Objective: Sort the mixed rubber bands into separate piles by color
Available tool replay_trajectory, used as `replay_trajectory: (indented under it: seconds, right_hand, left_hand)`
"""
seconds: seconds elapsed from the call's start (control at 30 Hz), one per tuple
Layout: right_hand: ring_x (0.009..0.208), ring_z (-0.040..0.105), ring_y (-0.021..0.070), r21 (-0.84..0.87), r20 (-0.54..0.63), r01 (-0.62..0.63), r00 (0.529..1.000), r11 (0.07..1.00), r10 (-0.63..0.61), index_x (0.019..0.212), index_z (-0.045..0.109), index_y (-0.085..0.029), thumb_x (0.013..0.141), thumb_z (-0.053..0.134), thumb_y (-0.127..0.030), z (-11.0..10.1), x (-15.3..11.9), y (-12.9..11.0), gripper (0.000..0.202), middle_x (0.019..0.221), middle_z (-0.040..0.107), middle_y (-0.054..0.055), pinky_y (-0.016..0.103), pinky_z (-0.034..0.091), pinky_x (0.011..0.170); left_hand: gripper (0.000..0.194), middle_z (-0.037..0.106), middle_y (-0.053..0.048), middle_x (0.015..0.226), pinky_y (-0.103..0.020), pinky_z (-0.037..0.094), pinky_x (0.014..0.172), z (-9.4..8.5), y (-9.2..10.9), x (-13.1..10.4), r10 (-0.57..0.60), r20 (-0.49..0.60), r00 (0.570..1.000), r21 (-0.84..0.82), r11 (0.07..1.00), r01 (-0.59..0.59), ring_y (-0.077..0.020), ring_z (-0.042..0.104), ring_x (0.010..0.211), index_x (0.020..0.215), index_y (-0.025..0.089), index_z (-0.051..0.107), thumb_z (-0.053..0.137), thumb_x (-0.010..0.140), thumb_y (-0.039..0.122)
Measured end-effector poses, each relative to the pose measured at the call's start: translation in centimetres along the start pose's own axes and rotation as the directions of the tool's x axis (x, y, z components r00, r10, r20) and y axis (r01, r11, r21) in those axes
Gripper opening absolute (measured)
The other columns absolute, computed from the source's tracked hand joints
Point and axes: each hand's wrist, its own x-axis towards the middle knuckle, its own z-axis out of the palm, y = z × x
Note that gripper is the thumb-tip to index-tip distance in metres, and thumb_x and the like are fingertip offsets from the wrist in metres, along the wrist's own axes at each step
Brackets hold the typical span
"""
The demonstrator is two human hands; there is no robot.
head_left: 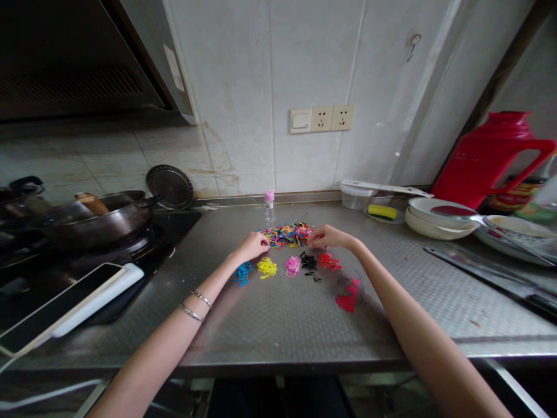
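A mixed pile of small colourful bands (288,234) lies on the metal counter. At its left edge is my left hand (255,245), fingers closed in a pinch; whatever they hold is too small to make out. My right hand (325,236) touches the pile's right edge, its fingertips pressed together over something I cannot make out. Nearer to me, from left to right, sit small heaps of blue bands (242,273), yellow bands (267,267), pink bands (293,266), black bands (308,262) and red bands (329,262).
Behind the pile stands a small pink-capped bottle (270,208). A phone (61,307) and a pan (100,220) are at the left. Bowls (439,229), a yellow sponge (382,212), a knife (478,270) and a red flask (474,162) are at the right.
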Motion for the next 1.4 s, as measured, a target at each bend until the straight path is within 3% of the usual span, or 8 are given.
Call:
replay_trajectory:
  seconds: [0.27, 0.53, 0.87, 1.03, 1.4]
  right_hand:
    - [0.050, 0.045, 0.0072, 0.024, -0.054, 0.032, 0.998, 0.999, -0.030, 0.080, 0.066, -0.010, 0.063, 0.058, -0.035, 0.4, 0.2, 0.4, 0.031, 0.063, 0.058, 0.001, 0.019, 0.036, 0.045]
    - [0.049, 0.043, 0.0070, 0.041, -0.031, 0.002, 1.000, 0.999, -0.001, 0.079, 0.066, -0.010, 0.062, 0.059, -0.036, 0.3, 0.1, 0.6, 0.032, 0.059, 0.055, 0.000, 0.019, 0.036, 0.044]
    - [0.050, 0.043, 0.0071, 0.047, -0.023, -0.013, 1.000, 0.999, 0.014, 0.079, 0.066, -0.011, 0.062, 0.059, -0.036, 0.3, 0.2, 0.9, 0.031, 0.058, 0.054, -0.001, 0.018, 0.036, 0.044]
    - [0.049, 0.043, 0.0071, 0.039, -0.027, -0.019, 0.999, 0.999, 0.020, 0.079, 0.066, -0.011, 0.061, 0.060, -0.038, 0.3, 0.2, 0.8, 0.033, 0.058, 0.055, -0.001, 0.019, 0.036, 0.045]
    - [0.049, 0.042, 0.0067, 0.033, -0.026, -0.028, 0.999, 0.999, 0.029, 0.079, 0.066, -0.011, 0.063, 0.058, -0.034, 0.4, 0.2, 0.8, 0.030, 0.057, 0.053, -0.001, 0.018, 0.036, 0.044]
  left_hand:
    - [0.017, 0.068, -0.005, 0.076, -0.023, 0.041, 0.069, -0.2, -0.1, 0.0, -0.011, -0.007, 1.000, -0.031, 0.999, 0.011, -0.0141, 0.058, 0.070, 0.073, 0.015, 0.070, 0.055, 0.070, 0.023]
    - [0.016, 0.068, -0.005, 0.078, -0.023, 0.041, 0.068, -1.3, -0.7, -0.1, 0.031, 0.087, 0.996, -0.123, 0.992, -0.020, -0.0142, 0.058, 0.070, 0.076, 0.015, 0.070, 0.058, 0.068, 0.021]
    - [0.015, 0.067, -0.005, 0.073, -0.022, 0.040, 0.062, -1.9, -1.7, -0.1, -0.050, 0.060, 0.997, -0.112, 0.992, 0.056, -0.0136, 0.057, 0.064, 0.076, 0.014, 0.069, 0.058, 0.068, 0.021]
    - [0.015, 0.066, -0.005, 0.076, -0.023, 0.040, 0.067, -1.6, -1.8, -0.1, -0.002, 0.026, 1.000, -0.079, 0.997, 0.004, -0.0141, 0.057, 0.069, 0.074, 0.014, 0.069, 0.056, 0.070, 0.019]
    - [0.016, 0.066, -0.005, 0.077, -0.024, 0.040, 0.066, -0.1, -1.3, -0.1, -0.026, -0.050, 0.998, -0.113, 0.993, 0.021, -0.0140, 0.056, 0.069, 0.076, 0.014, 0.069, 0.056, 0.071, 0.022]
